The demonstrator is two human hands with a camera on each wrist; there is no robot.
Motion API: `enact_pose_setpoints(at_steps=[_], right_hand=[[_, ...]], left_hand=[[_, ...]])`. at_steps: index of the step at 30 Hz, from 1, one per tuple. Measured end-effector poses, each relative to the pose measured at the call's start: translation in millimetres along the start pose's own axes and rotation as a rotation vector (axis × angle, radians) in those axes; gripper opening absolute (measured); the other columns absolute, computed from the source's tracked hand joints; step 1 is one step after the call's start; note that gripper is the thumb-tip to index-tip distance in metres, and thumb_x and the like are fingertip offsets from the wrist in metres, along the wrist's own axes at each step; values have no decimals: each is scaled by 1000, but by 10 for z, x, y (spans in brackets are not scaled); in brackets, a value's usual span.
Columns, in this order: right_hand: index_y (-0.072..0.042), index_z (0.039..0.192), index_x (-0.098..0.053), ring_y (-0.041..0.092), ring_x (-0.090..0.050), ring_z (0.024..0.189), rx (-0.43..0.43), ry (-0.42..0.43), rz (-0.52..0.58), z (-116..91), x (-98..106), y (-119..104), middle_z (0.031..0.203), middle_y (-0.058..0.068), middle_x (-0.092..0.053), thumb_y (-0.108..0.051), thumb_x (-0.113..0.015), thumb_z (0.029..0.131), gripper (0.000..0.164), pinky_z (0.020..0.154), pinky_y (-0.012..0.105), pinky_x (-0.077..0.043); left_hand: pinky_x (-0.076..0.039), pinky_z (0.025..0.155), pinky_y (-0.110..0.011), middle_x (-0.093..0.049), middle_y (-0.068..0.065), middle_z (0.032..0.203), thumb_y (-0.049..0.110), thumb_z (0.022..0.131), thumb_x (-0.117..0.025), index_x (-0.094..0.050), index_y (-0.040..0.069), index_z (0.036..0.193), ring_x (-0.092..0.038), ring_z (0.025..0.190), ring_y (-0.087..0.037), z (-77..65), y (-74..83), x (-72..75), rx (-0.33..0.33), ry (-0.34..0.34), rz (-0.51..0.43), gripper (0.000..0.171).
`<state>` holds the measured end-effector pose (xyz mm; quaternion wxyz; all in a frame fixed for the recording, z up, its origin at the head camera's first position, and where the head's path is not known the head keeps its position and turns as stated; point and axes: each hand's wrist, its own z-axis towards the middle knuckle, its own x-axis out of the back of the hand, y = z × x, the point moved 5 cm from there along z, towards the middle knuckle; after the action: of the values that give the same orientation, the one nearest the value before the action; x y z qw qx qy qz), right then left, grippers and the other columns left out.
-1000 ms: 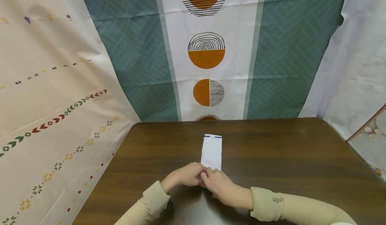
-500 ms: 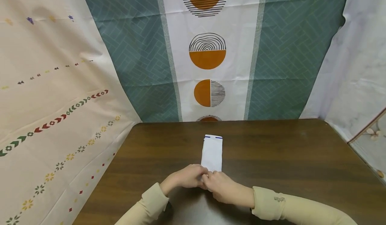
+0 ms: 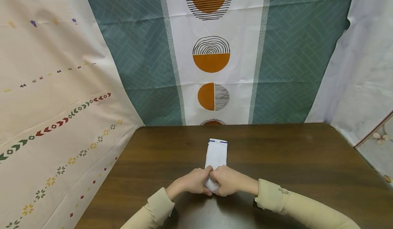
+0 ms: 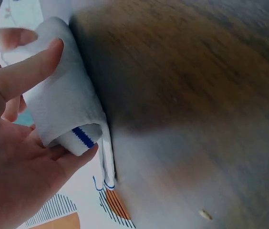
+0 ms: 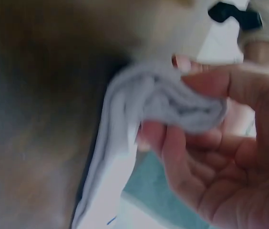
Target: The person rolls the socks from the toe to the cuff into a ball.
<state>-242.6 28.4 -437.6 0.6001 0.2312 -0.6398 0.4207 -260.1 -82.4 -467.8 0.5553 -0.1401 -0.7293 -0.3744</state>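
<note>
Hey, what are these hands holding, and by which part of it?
A folded white cloth, held by its rolled-over near end: the left hand and right hand each grip one side of it between thumb and fingers.

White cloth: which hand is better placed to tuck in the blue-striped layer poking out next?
Probably the left hand: its fingers sit beside that layer, while the right hand grips the white cloth farther right.

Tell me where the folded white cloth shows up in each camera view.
Head: folded white cloth, lower half, just right of centre.
Left wrist: left half.
Right wrist: centre, running down to the bottom edge.
Shared landmark: brown wooden table, right of it in left wrist, left in right.
</note>
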Motion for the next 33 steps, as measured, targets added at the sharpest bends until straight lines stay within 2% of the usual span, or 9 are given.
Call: enact_pose_setpoints(at_steps=[3, 9, 16, 20, 25, 27, 31, 33], right_hand=[[-12, 66, -47, 1, -25, 51, 20, -58, 109, 16, 32, 97, 55, -13, -29, -6, -73, 69, 27, 47, 14, -22], [-10, 66, -45, 0, -26, 53, 33, -149, 221, 48, 54, 249, 59, -13, -28, -7, -72, 68, 27, 49, 15, -23], [-11, 67, -48, 1, -31, 56, -42, -211, 352, 58, 21, 402, 61, -11, -33, -9, -76, 70, 28, 53, 17, -26], [-11, 69, -52, 1, -39, 56, -88, -244, 409, 42, 10, 457, 61, -10, -41, -9, -75, 73, 24, 53, 17, -32], [-9, 71, -55, 3, -54, 57, -150, -291, 503, 36, 14, 491, 63, -7, -53, -4, -73, 76, 20, 55, 17, -44], [-8, 70, -54, 4, -57, 57, -169, -307, 526, 39, 10, 496, 63, -6, -54, -1, -72, 76, 20, 55, 18, -46], [-6, 70, -53, 8, -59, 58, -205, -325, 563, 39, 5, 508, 64, -3, -54, 1, -69, 77, 19, 58, 21, -51], [-6, 69, -51, 11, -61, 59, -220, -331, 579, 35, -3, 524, 65, -2, -54, 2, -68, 76, 20, 59, 23, -53]], left_hand=[[-44, 63, -15, -64, 5, 93, 30, 73, -85, -46, 17, 108, -56, 74, 0, 17, -10, -7, -1, 10, -2, 54], [-43, 65, -16, -64, 5, 95, 31, 75, -83, -49, 17, 107, -54, 77, 0, 22, -54, 1, -26, 18, -45, 49], [-43, 73, -17, -63, 5, 102, 33, 80, -77, -57, 16, 113, -53, 85, -2, 71, -63, 36, -66, 16, -20, 42], [-44, 78, -19, -63, 3, 110, 36, 79, -78, -61, 17, 122, -54, 93, -4, 82, -77, 15, -37, 41, -7, 49], [-44, 78, -19, -55, -1, 110, 38, 74, -82, -62, 16, 123, -49, 94, -8, 106, -75, -47, 7, 113, -61, 58], [-42, 81, -22, -49, -3, 113, 39, 74, -82, -59, 16, 123, -44, 99, -12, 107, -55, -67, 32, 116, -80, 59], [-41, 88, -35, -37, -14, 125, 43, 76, -79, -49, 17, 124, -33, 115, -26, 92, -7, -90, 89, 92, -83, 61], [-42, 89, -39, -36, -18, 126, 45, 77, -78, -45, 15, 124, -33, 118, -30, 88, 16, -96, 104, 86, -69, 65]])
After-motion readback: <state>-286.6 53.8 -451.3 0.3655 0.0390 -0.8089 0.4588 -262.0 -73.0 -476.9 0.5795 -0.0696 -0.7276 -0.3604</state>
